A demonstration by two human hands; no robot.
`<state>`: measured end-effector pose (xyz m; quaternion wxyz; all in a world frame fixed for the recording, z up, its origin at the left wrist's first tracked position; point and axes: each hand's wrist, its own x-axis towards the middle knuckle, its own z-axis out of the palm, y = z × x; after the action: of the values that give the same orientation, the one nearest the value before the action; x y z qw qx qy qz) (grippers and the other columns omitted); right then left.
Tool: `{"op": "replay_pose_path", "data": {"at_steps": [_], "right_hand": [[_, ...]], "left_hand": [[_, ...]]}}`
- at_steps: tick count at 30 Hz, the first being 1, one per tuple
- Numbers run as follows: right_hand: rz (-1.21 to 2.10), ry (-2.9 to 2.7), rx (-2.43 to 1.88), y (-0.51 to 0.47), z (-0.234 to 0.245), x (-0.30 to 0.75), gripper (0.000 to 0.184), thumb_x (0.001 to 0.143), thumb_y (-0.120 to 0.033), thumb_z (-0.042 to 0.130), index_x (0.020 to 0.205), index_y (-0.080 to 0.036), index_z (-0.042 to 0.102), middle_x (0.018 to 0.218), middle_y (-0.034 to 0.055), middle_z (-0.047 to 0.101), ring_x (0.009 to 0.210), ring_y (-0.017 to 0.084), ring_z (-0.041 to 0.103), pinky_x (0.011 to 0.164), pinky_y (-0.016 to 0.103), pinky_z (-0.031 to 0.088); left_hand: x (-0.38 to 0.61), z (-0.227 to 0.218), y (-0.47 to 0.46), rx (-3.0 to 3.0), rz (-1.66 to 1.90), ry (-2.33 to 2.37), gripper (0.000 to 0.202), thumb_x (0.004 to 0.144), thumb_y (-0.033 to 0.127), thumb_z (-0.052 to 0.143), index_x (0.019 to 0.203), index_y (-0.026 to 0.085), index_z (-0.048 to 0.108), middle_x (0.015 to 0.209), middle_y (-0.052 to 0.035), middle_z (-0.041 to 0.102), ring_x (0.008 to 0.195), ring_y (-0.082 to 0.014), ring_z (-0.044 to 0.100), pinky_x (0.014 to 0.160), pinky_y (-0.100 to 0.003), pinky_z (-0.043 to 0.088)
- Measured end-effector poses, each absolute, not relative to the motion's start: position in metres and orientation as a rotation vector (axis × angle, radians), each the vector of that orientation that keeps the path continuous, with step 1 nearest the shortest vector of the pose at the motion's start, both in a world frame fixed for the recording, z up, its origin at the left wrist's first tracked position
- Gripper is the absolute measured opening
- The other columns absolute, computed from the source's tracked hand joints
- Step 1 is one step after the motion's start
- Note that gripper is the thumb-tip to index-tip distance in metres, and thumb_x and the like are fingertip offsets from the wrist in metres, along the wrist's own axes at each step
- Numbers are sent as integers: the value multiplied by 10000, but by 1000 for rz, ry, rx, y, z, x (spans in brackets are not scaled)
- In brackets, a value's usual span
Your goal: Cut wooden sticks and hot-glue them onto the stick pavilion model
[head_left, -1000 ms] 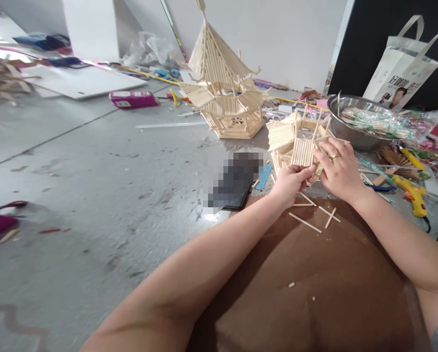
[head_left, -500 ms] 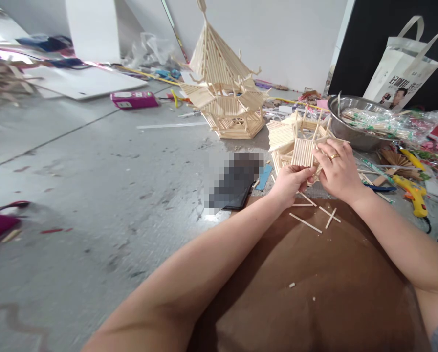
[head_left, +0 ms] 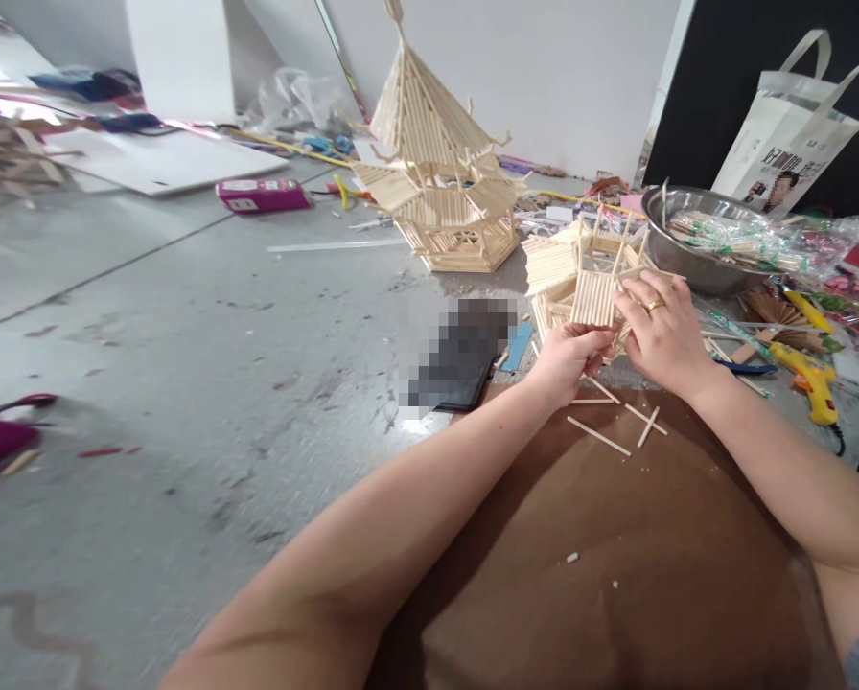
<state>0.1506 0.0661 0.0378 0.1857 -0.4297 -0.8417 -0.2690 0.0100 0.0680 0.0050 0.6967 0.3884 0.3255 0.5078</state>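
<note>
Both hands grip a small model part built of wooden sticks (head_left: pixel 593 295), held just above the floor. My left hand (head_left: pixel 569 362) pinches its lower edge with closed fingers. My right hand (head_left: pixel 661 333), with a ring on one finger, wraps round its right side. More stick panels (head_left: pixel 550 263) of the same build lie right behind it. A few loose sticks (head_left: pixel 598 436) rest on the brown cloth (head_left: pixel 616 556) over my lap.
A finished stick pagoda (head_left: pixel 436 168) stands on the grey floor beyond. A steel bowl (head_left: pixel 678 254) with wrapped sticks sits at the right, near a yellow glue gun (head_left: pixel 812 383) and a white tote bag (head_left: pixel 789 134). A dark flat object (head_left: pixel 458 369) and a pink box (head_left: pixel 261 194) lie left.
</note>
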Motion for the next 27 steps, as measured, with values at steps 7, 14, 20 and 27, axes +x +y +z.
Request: {"op": "replay_pose_path", "data": {"at_steps": [7,14,20,27], "right_hand": [[-752,-2378,-1210,65,38,151,387,798,-194,383,1164,-134,494,1212,121,517,1184,269,352,988,494,224],[-721,-2369,-1214,67,36,149,396,784,-163,385,1163,-136,497,1203,127,519,1186,271,346,990,499,217],[-613,-2324,-1184,58,38,157,534,741,-144,427,1272,-113,389,1316,147,408,1229,280,309,1006,487,221],[221,-1816,-1225,28,37,179,341,791,-323,479,1100,-179,495,910,65,600,814,165,560,708,328,462]], "left_hand": [[10,7,67,867,1132,714,225,573,283,709,598,119,558,448,29,520,329,-18,368,331,-164,226],[13,9,69,882,1167,842,310,572,340,725,529,129,502,403,46,471,303,-13,339,318,-171,209],[13,7,59,914,1102,798,253,606,305,702,553,133,524,411,40,490,321,-18,345,331,-165,201],[19,6,43,1180,1000,786,199,648,307,658,593,143,562,454,42,508,348,-20,357,365,-164,232]]}}
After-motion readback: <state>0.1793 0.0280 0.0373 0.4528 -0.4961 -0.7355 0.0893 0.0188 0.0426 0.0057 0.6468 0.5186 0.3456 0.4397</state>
